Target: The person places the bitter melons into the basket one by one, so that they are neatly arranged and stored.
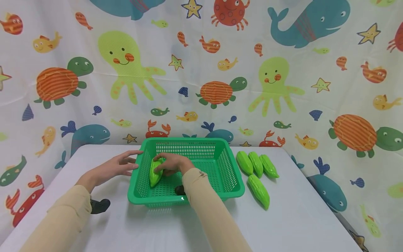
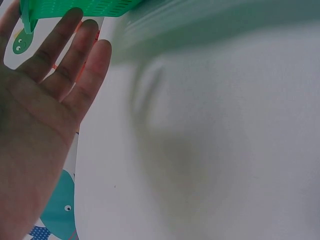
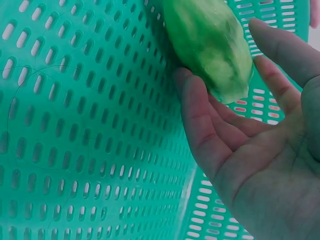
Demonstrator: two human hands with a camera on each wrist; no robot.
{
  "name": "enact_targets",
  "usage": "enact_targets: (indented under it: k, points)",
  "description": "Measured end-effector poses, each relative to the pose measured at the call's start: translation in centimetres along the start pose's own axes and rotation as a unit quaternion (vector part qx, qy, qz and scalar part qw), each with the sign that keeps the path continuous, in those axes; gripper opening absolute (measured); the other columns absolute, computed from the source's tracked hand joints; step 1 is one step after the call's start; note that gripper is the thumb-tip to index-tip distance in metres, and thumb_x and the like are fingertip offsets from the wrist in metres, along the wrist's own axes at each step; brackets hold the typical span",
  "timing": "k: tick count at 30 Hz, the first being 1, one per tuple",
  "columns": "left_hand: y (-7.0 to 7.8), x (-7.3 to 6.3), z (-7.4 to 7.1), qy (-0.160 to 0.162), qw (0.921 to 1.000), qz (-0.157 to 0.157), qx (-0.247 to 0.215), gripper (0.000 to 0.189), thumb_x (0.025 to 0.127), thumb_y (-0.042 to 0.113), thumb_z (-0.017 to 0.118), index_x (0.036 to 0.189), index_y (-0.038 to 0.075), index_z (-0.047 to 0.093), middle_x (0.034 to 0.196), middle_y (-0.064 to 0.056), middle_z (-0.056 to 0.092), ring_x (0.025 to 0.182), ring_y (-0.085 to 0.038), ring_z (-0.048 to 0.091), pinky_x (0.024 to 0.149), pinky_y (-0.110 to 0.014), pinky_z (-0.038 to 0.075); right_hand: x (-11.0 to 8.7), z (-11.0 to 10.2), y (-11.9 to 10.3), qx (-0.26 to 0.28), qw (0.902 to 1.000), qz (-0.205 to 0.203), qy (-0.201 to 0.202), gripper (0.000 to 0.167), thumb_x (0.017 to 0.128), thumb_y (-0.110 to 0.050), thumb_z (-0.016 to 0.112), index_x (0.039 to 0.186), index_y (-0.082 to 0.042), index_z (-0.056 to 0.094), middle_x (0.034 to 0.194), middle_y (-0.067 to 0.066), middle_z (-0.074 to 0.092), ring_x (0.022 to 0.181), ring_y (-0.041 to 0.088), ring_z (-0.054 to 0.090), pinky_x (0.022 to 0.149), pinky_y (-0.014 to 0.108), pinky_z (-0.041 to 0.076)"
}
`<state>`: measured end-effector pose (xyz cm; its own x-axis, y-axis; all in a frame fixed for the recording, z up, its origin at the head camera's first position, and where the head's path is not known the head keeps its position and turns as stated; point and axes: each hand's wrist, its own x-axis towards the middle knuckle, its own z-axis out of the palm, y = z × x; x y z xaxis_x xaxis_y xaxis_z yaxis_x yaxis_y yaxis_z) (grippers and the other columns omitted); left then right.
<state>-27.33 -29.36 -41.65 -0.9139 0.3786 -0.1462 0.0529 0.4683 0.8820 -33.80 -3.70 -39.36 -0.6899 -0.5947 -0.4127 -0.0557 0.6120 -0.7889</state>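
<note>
My right hand (image 1: 171, 163) curls its fingers around a glossy gourd (image 1: 155, 177) lying along the left wall of the basket (image 1: 185, 140); my left hand (image 1: 114, 166) is straight-fingered, holding nothing, tips at the left rim. I'd best keep my hold light but wide, since the ridged skin looks slick, and my knuckles off the perforated plastic. Four tapering green gourds (image 1: 259, 191) sit towards the desk's (image 1: 315, 210) right edge.

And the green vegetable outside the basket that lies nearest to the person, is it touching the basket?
Apart. The head view shows a strip of white table between this green vegetable and the basket.
</note>
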Motion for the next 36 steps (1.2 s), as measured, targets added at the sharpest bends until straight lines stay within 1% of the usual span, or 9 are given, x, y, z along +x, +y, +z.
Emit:
enact_targets:
  k: [8,15,19,22,25,28,30,33,36]
  points:
    - [0.1,0.0,0.0,0.000,1.0000,0.000,-0.001,0.064,0.099,0.039,0.054,0.155,0.027,0.024,0.151,-0.025,0.032,0.135,-0.046,0.037,0.096,-0.055,0.049,0.0,-0.1,0.0,0.030,0.9995,0.007,-0.008,0.050,0.092,-0.018,0.070,0.138,-0.020,0.053,0.135,0.007,0.049,0.097,0.027,0.066,0.086,0.039,0.057]
    - [0.1,0.0,0.0,-0.001,1.0000,-0.001,0.000,0.064,0.099,0.039,0.054,0.155,0.027,0.024,0.151,-0.025,0.031,0.135,-0.046,0.037,0.096,-0.055,0.049,-0.3,-0.4,-0.3,0.035,0.9993,0.011,-0.010,0.051,0.094,-0.017,0.067,0.141,-0.020,0.050,0.146,0.008,0.042,0.101,0.031,0.067,0.086,0.041,0.056]
    - [0.2,0.0,-0.1,-0.001,1.0000,-0.001,-0.002,0.065,0.099,0.039,0.054,0.155,0.027,0.024,0.151,-0.025,0.031,0.135,-0.046,0.037,0.096,-0.054,0.049,-0.6,-0.8,-0.4,0.022,0.9997,0.014,0.003,0.053,0.095,-0.018,0.065,0.145,-0.021,0.047,0.147,0.009,0.042,0.101,0.032,0.067,0.086,0.042,0.056]
    - [0.1,0.0,-0.1,-0.001,1.0000,-0.002,-0.005,0.065,0.099,0.039,0.055,0.155,0.027,0.024,0.152,-0.025,0.031,0.135,-0.046,0.036,0.096,-0.054,0.049,-1.1,-1.3,-0.5,0.016,0.9994,0.013,0.027,0.054,0.096,-0.017,0.064,0.146,-0.019,0.046,0.147,0.013,0.043,0.099,0.034,0.068,0.087,0.044,0.056]
    - [0.1,0.1,-0.1,-0.001,1.0000,-0.004,-0.008,0.065,0.099,0.038,0.055,0.155,0.026,0.024,0.152,-0.025,0.030,0.136,-0.046,0.034,0.096,-0.054,0.049,-1.9,-2.0,-0.8,-0.009,0.9986,0.008,0.051,0.053,0.096,-0.017,0.064,0.146,-0.016,0.047,0.150,0.014,0.040,0.099,0.034,0.068,0.086,0.043,0.056]
    - [0.1,0.1,-0.1,-0.001,1.0000,-0.005,-0.007,0.066,0.099,0.038,0.055,0.155,0.026,0.024,0.152,-0.025,0.030,0.136,-0.046,0.034,0.096,-0.054,0.049,-2.8,-2.8,-1.2,-0.070,0.9954,-0.011,0.065,0.053,0.095,-0.019,0.065,0.145,-0.013,0.047,0.149,0.014,0.042,0.101,0.031,0.067,0.085,0.038,0.057]
    - [0.0,0.1,-0.1,-0.001,1.0000,-0.004,-0.006,0.066,0.098,0.039,0.056,0.155,0.026,0.024,0.152,-0.025,0.030,0.136,-0.046,0.034,0.096,-0.054,0.049,-3.4,-3.4,-1.5,-0.108,0.9911,-0.029,0.073,0.053,0.095,-0.021,0.065,0.144,-0.012,0.048,0.145,0.013,0.047,0.103,0.028,0.067,0.085,0.036,0.056]
    - [0.0,0.1,-0.1,0.002,1.0000,-0.004,-0.005,0.066,0.098,0.039,0.056,0.154,0.027,0.024,0.152,-0.025,0.031,0.135,-0.045,0.036,0.096,-0.053,0.049,-4.3,-4.3,-1.8,-0.166,0.9806,-0.058,0.087,0.054,0.094,-0.026,0.066,0.144,-0.013,0.048,0.138,0.014,0.055,0.112,0.026,0.062,0.091,0.038,0.053]
    - [-0.1,0.2,-0.1,0.004,1.0000,-0.004,-0.005,0.066,0.098,0.039,0.057,0.154,0.028,0.025,0.152,-0.024,0.031,0.135,-0.045,0.037,0.096,-0.051,0.050,-5.2,-4.9,-1.8,-0.204,0.9710,-0.075,0.099,0.054,0.095,-0.029,0.066,0.143,-0.015,0.048,0.137,0.013,0.056,0.122,0.026,0.055,0.096,0.041,0.049]
